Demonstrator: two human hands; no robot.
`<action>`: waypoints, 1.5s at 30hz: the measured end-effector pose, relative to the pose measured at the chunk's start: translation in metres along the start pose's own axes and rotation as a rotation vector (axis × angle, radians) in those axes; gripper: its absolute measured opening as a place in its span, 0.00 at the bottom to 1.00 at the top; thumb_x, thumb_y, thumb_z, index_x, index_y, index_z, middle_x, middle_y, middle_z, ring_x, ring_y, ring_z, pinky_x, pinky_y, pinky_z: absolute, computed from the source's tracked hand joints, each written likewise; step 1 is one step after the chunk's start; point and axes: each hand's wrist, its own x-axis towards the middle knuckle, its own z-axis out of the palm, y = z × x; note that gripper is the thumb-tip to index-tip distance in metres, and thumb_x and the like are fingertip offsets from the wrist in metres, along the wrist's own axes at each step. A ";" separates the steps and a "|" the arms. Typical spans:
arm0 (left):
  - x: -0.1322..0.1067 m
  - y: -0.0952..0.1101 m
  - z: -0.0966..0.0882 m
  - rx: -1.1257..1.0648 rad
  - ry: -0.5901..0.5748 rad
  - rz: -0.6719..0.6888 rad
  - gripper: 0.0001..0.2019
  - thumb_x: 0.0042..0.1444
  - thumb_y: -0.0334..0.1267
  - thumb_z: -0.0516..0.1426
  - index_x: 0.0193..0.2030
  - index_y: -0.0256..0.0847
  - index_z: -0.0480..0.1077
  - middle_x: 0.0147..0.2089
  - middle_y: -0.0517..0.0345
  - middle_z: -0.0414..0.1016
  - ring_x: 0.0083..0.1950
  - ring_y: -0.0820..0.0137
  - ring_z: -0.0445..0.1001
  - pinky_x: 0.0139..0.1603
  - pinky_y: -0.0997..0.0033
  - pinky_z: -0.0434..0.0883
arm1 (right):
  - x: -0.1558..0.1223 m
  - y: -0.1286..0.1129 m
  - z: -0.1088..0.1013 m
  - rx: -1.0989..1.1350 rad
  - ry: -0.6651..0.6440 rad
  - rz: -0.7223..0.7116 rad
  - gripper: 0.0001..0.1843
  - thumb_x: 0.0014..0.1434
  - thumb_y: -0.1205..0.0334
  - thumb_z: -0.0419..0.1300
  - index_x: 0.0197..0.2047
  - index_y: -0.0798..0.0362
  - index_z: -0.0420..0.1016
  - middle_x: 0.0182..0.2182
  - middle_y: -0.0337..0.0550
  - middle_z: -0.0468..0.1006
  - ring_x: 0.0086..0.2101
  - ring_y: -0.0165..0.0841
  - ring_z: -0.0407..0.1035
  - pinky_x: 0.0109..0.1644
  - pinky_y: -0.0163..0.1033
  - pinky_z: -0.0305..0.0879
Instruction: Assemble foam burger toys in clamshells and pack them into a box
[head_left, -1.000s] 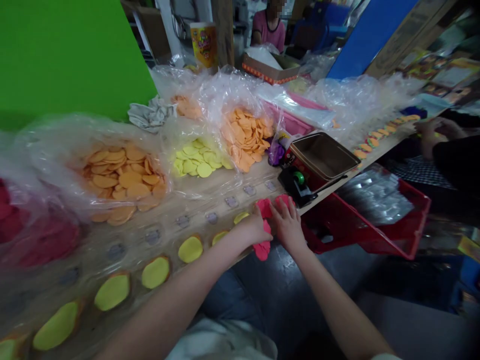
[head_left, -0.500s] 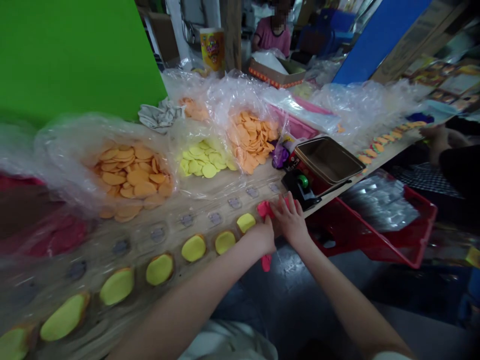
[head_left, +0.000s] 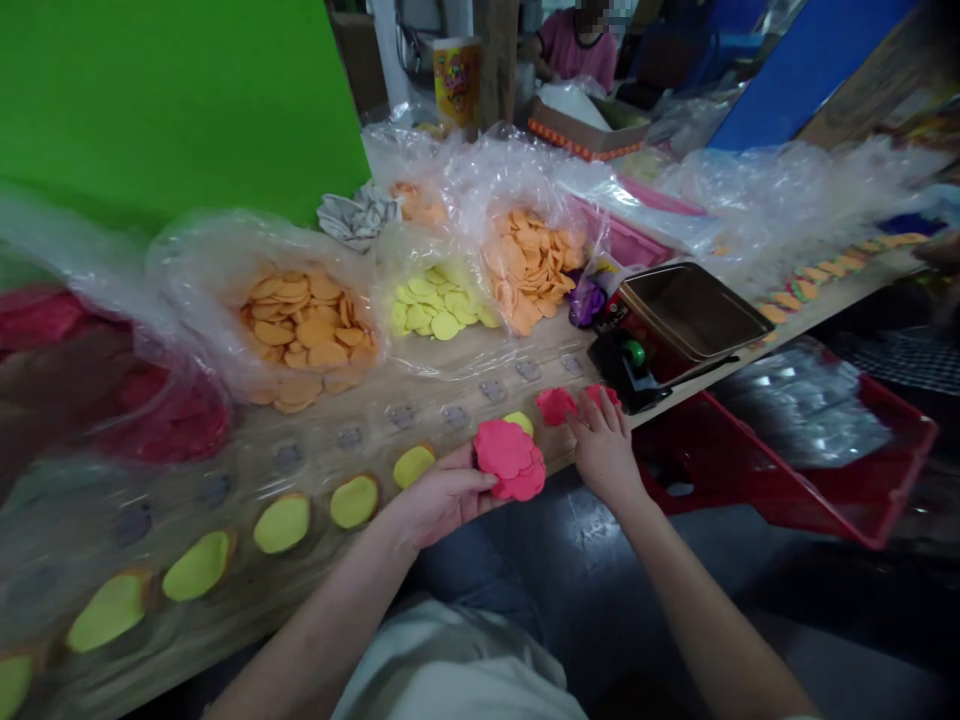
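Note:
My left hand (head_left: 442,495) holds a stack of scalloped pink foam discs (head_left: 510,460) on its fingers, over the table's front edge. My right hand (head_left: 604,450) rests with fingers apart, its fingertips on a pink disc (head_left: 601,396). Another pink disc (head_left: 556,405) lies just left of those fingers. A row of yellow discs on orange backings (head_left: 354,501) runs along the wooden table (head_left: 465,365) toward my left hand. Plastic bags hold orange discs (head_left: 304,330), yellow discs (head_left: 439,312) and red discs (head_left: 172,420).
A red-and-black machine with a green button (head_left: 634,352) and a brown metal tray (head_left: 694,310) stands beyond my right hand. Below the table's edge, a red crate (head_left: 847,470) holds plastic packets. A co-worker's pink sleeve (head_left: 577,45) shows at the back, and a hand (head_left: 937,250) at right.
My left hand has drawn back from the table's edge, lifting the pink stack into full view. The pink discs now sit apart from my right hand, and the whole view has shifted.

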 end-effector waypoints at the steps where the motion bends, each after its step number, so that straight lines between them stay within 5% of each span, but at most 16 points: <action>1: -0.003 0.001 -0.001 0.025 0.004 0.008 0.25 0.48 0.27 0.57 0.54 0.42 0.63 0.51 0.50 0.70 0.47 0.69 0.72 0.50 0.68 0.66 | 0.004 -0.006 -0.004 0.090 -0.003 -0.007 0.21 0.56 0.70 0.49 0.54 0.56 0.67 0.56 0.53 0.62 0.60 0.45 0.47 0.60 0.54 0.47; 3: -0.006 0.003 -0.001 0.083 -0.023 -0.007 0.24 0.49 0.28 0.58 0.54 0.42 0.64 0.50 0.49 0.71 0.45 0.70 0.72 0.49 0.70 0.66 | 0.013 -0.022 -0.014 0.340 -0.046 -0.033 0.20 0.58 0.64 0.51 0.54 0.57 0.66 0.53 0.54 0.65 0.56 0.42 0.55 0.58 0.51 0.53; 8: -0.013 0.008 -0.006 0.181 -0.044 -0.070 0.21 0.48 0.31 0.61 0.51 0.39 0.66 0.48 0.49 0.72 0.44 0.69 0.73 0.48 0.68 0.66 | 0.032 -0.070 -0.035 0.954 -0.399 -0.148 0.12 0.57 0.59 0.55 0.43 0.53 0.72 0.40 0.44 0.75 0.41 0.32 0.69 0.46 0.40 0.65; 12: -0.018 0.001 -0.013 -0.005 -0.002 -0.185 0.21 0.53 0.48 0.55 0.50 0.37 0.67 0.45 0.46 0.74 0.43 0.64 0.74 0.47 0.58 0.68 | 0.025 -0.088 -0.040 1.089 -0.151 -0.082 0.05 0.54 0.62 0.58 0.35 0.52 0.71 0.36 0.43 0.76 0.41 0.33 0.69 0.47 0.43 0.65; 15: -0.018 -0.008 -0.014 -0.142 -0.071 -0.298 0.31 0.53 0.60 0.46 0.48 0.32 0.68 0.41 0.41 0.75 0.43 0.59 0.74 0.45 0.54 0.68 | 0.011 -0.089 -0.045 0.978 0.001 -0.251 0.06 0.54 0.67 0.56 0.36 0.50 0.71 0.34 0.41 0.77 0.40 0.33 0.69 0.48 0.45 0.64; 20: -0.017 -0.011 -0.005 -0.172 0.012 -0.344 0.27 0.55 0.57 0.47 0.50 0.36 0.66 0.39 0.46 0.76 0.39 0.62 0.75 0.42 0.59 0.70 | -0.011 -0.085 -0.058 0.635 0.109 -0.494 0.16 0.53 0.70 0.56 0.44 0.44 0.70 0.42 0.40 0.76 0.45 0.34 0.67 0.50 0.46 0.63; 23: -0.018 -0.005 0.006 -0.185 0.071 -0.200 0.23 0.57 0.52 0.47 0.53 0.42 0.65 0.47 0.49 0.74 0.45 0.64 0.73 0.45 0.61 0.69 | -0.016 -0.087 -0.062 0.543 0.266 -0.315 0.18 0.53 0.69 0.57 0.47 0.45 0.69 0.42 0.43 0.74 0.45 0.36 0.66 0.50 0.46 0.62; 25: -0.017 -0.004 0.014 -0.185 0.112 -0.018 0.19 0.58 0.47 0.48 0.55 0.44 0.63 0.54 0.52 0.69 0.51 0.65 0.70 0.50 0.63 0.67 | -0.016 -0.092 -0.060 0.574 0.232 -0.162 0.16 0.54 0.66 0.57 0.47 0.46 0.69 0.40 0.45 0.73 0.43 0.37 0.66 0.48 0.46 0.63; 29: -0.016 -0.013 0.025 0.118 0.293 0.389 0.17 0.58 0.39 0.50 0.54 0.44 0.63 0.61 0.55 0.61 0.62 0.65 0.58 0.60 0.65 0.57 | -0.011 -0.112 -0.046 0.988 -0.013 0.233 0.18 0.57 0.56 0.53 0.51 0.50 0.62 0.36 0.45 0.71 0.34 0.33 0.67 0.35 0.39 0.67; 32: -0.017 -0.024 0.027 0.456 0.414 0.559 0.16 0.57 0.40 0.51 0.52 0.44 0.66 0.62 0.56 0.57 0.66 0.66 0.49 0.65 0.67 0.47 | -0.006 -0.129 -0.034 1.373 -0.046 0.499 0.19 0.59 0.52 0.51 0.51 0.48 0.57 0.29 0.37 0.67 0.22 0.26 0.61 0.23 0.31 0.61; 35: -0.016 -0.029 0.025 0.376 0.423 0.545 0.16 0.57 0.42 0.51 0.52 0.46 0.65 0.60 0.56 0.60 0.63 0.66 0.55 0.62 0.67 0.55 | -0.002 -0.138 -0.029 1.537 -0.056 0.557 0.21 0.59 0.53 0.50 0.55 0.46 0.54 0.24 0.33 0.63 0.16 0.22 0.53 0.17 0.28 0.53; 38: -0.012 -0.028 0.023 0.116 0.433 0.476 0.16 0.54 0.45 0.54 0.49 0.45 0.63 0.54 0.55 0.66 0.51 0.67 0.68 0.47 0.68 0.69 | -0.001 -0.140 -0.031 1.578 -0.092 0.509 0.21 0.58 0.56 0.52 0.54 0.46 0.57 0.24 0.32 0.63 0.15 0.21 0.52 0.16 0.27 0.51; 41: -0.007 -0.023 0.021 -0.016 0.501 0.411 0.16 0.51 0.45 0.57 0.45 0.44 0.63 0.46 0.56 0.71 0.39 0.70 0.73 0.34 0.72 0.72 | -0.003 -0.139 -0.034 1.644 -0.097 0.524 0.20 0.57 0.57 0.53 0.53 0.45 0.59 0.23 0.31 0.64 0.15 0.21 0.53 0.15 0.27 0.52; 45: -0.004 -0.014 0.017 -0.092 0.633 0.470 0.16 0.52 0.44 0.56 0.46 0.44 0.63 0.48 0.55 0.72 0.42 0.69 0.73 0.36 0.72 0.72 | -0.010 -0.128 -0.027 1.703 -0.147 0.677 0.20 0.56 0.55 0.54 0.52 0.47 0.62 0.20 0.30 0.64 0.16 0.23 0.57 0.16 0.28 0.57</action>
